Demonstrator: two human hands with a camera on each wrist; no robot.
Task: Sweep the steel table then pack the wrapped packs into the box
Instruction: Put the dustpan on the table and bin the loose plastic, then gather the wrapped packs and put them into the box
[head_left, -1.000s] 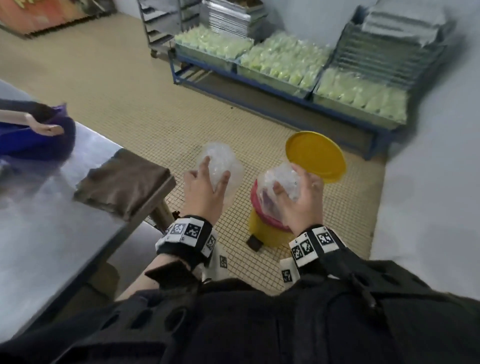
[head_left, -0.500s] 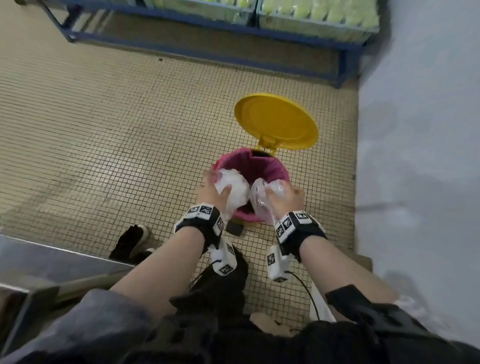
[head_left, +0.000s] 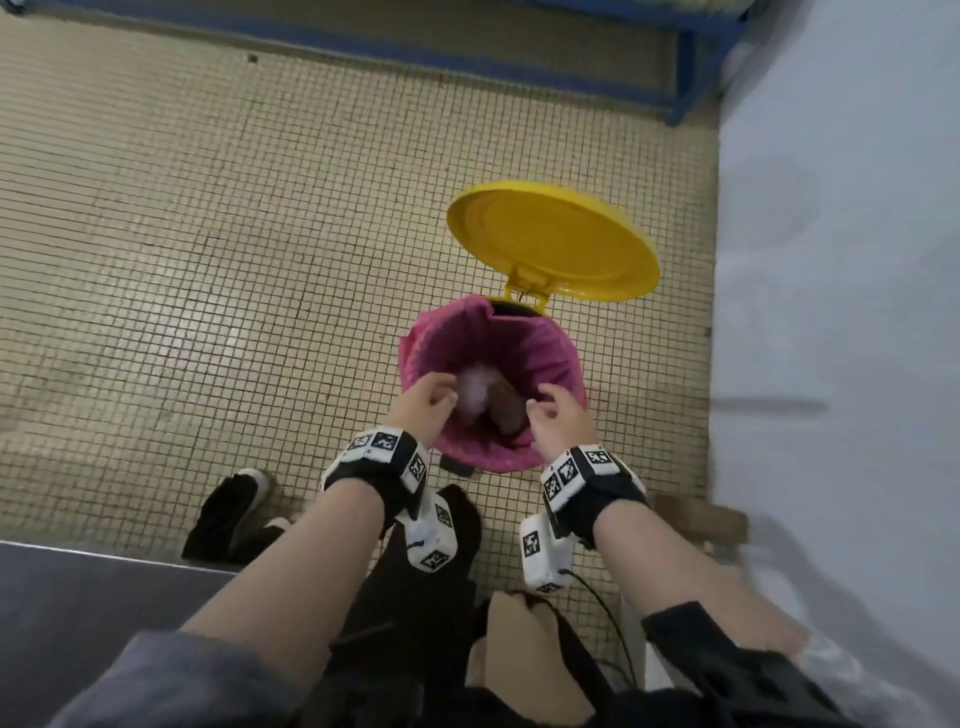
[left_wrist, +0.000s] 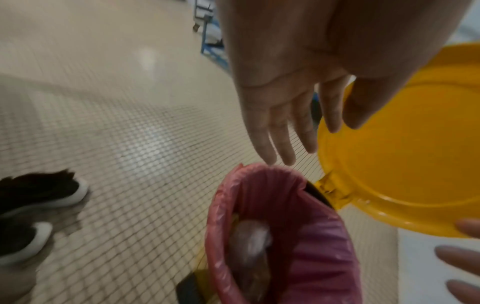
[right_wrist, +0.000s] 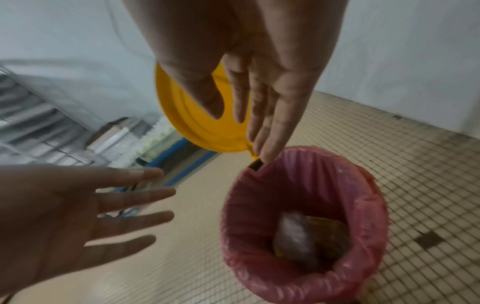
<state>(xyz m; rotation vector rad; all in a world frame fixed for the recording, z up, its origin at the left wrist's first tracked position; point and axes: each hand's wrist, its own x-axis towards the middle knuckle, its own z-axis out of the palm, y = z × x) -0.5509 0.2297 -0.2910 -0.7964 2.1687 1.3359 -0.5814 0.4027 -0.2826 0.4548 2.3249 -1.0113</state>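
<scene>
A yellow pedal bin with a pink liner stands on the tiled floor, its yellow lid tipped up. Crumpled clear plastic wrap lies inside it on brownish rubbish. My left hand hovers over the bin's near left rim and my right hand over the near right rim. In the left wrist view my left hand is empty with straight fingers above the liner. My right hand is just as empty and spread above the wrap. No wrapped packs or box are in view.
The steel table's corner shows at the bottom left. My dark shoes stand on the floor tiles beside it. A blue rack frame runs along the back, and a pale wall closes the right side.
Both hands held crumpled clear plastic over the bin; they have let go, and the plastic now lies inside the liner. The hands hang empty above the rim.
</scene>
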